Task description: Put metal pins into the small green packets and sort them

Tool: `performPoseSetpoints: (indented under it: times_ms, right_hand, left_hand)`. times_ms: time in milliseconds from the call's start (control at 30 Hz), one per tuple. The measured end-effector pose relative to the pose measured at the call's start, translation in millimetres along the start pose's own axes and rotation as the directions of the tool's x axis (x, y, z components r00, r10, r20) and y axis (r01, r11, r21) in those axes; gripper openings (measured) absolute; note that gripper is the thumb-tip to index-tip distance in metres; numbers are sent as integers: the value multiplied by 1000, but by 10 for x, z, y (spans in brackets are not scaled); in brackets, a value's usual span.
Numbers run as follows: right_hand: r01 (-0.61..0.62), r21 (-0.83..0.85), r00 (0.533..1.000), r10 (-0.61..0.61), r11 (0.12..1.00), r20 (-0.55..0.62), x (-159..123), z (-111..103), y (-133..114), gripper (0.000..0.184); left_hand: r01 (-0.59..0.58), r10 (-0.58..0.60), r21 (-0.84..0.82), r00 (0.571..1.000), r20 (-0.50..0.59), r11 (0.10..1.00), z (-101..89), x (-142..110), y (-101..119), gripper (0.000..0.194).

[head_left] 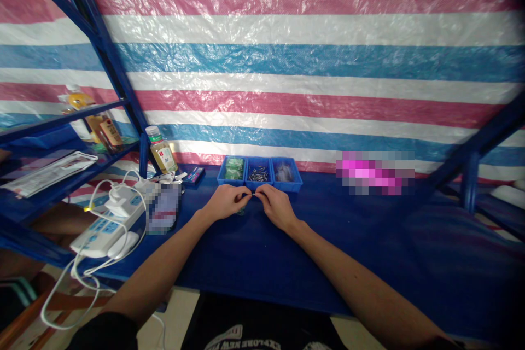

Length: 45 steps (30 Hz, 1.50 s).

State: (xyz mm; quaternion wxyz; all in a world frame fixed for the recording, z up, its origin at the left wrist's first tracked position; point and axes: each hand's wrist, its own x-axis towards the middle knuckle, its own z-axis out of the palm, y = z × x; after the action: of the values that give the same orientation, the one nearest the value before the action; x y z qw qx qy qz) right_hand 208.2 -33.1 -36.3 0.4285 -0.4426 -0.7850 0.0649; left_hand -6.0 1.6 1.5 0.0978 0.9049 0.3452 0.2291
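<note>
Just in front of the blue bins, my left hand [225, 202] and my right hand [279, 206] meet fingertip to fingertip. Both are closed in a pinch at a tiny pale piece [253, 194], too small to name. Some greenish material [241, 211] shows below the left fingers, partly covered by them. Beyond the hands, three joined blue bins stand in a row. Green packets [234, 167] fill the left one, small metal parts [258, 174] lie in the middle one, and clear plastic pieces or bags [286, 172] are in the right one.
On the left of the blue table [262, 262] lie a white power strip [107, 224] with tangled cables, a phone [164, 208], a drink bottle [161, 149] and a small dark box [192, 176]. A blurred pink object [369, 173] rests at the right. Blue metal posts [143, 153] frame both sides.
</note>
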Motion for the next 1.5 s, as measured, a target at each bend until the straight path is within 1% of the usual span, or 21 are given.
performPoseSetpoints:
  times_ms: [167,333,433,567,733,900,1067,1233,1300,1500]
  right_hand:
    - [-14,-9,998,14,1000,-53,-1,23,34,17]
    - [-36,3,989,36,999,-144,11,25,82,15]
    - [-60,7,977,60,998,-206,33,-5,114,14]
    - [-123,18,952,123,992,-280,69,-36,178,14]
    - [-164,72,927,178,984,-329,93,-55,230,16]
    - [-171,105,926,196,980,-321,89,-81,228,23]
    - [-196,146,920,233,970,-316,96,-71,263,30]
    - [-249,204,930,293,947,-223,100,-49,265,42]
    - [-256,210,934,298,943,-199,96,-46,251,41]
    - [-221,165,949,251,961,-191,83,-25,236,28]
  left_hand:
    - [21,-21,7,1000,-15,1000,-11,-4,-40,23]
    - [47,-46,27,999,-29,999,-57,-2,-81,24]
    - [78,-76,51,997,-30,996,-87,6,-105,25]
    - [134,-133,129,991,-17,983,-100,13,-157,23]
    - [171,-174,189,985,-1,967,-87,8,-192,23]
    - [155,-172,244,984,50,957,-32,4,-193,27]
    - [153,-180,277,981,73,949,-4,5,-211,27]
    - [162,-192,262,977,90,951,-42,-4,-266,22]
    - [166,-195,239,975,103,957,-51,-6,-290,21]
    - [188,-211,178,970,122,966,-41,-3,-324,17]
